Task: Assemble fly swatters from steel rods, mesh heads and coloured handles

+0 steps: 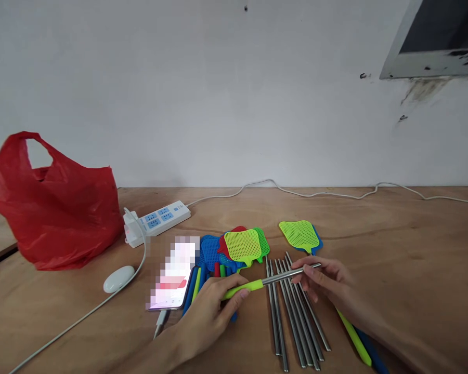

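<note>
My left hand (208, 311) pinches the green grip of a fly-swatter handle (244, 287). My right hand (325, 283) holds the other end of the same piece, a steel rod (284, 276), between thumb and fingers. The piece lies crosswise above a row of several loose steel rods (294, 322) on the wooden table (393, 249). Behind it is a heap of swatter heads (242, 246) in yellow-green, blue and red, and a separate yellow-green head (299, 235) to the right.
A phone (173, 280) lies left of my left hand, on a cable. A white power strip (158, 221), a white oval charger (118, 278) and a red plastic bag (56, 208) are at the left. Coloured handles (356, 340) lie under my right forearm.
</note>
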{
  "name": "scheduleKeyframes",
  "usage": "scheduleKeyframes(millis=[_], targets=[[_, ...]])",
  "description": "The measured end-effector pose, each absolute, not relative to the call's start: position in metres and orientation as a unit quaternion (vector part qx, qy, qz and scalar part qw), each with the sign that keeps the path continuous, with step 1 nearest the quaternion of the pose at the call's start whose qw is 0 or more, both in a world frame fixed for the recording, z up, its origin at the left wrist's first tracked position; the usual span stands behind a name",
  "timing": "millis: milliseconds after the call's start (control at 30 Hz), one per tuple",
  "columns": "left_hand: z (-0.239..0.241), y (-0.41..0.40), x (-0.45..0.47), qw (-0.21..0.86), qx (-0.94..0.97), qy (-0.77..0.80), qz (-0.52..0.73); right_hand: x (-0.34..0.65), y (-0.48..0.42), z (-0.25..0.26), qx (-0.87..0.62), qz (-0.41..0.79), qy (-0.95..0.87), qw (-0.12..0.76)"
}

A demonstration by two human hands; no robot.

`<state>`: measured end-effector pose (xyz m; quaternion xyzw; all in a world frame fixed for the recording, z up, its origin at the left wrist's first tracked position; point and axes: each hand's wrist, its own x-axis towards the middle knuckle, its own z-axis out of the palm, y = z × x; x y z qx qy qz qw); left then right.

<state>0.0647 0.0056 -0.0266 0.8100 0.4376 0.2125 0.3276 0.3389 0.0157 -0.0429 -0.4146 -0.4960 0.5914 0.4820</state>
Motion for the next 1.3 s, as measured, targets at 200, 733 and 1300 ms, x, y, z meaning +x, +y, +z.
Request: scheduleKeyframes(millis=[200, 733, 1300], targets=[[-0.027, -0.001, 0.065, 0.346, 0.825, 0.406, 0.187, 0.335, 0.012, -0.042, -0.383, 0.617, -0.526, 0.443], [-0.035, 0.018, 0.054, 0.013, 0.897, 0.410, 0.167, 0.337, 0.025, -0.044, -0.365, 0.676, -0.364, 0.526], [-0.039, 0.022, 0.054, 0.012, 0.878, 0.436, 0.197, 0.338, 0.031, -0.061, -0.404, 0.680, -0.402, 0.462]])
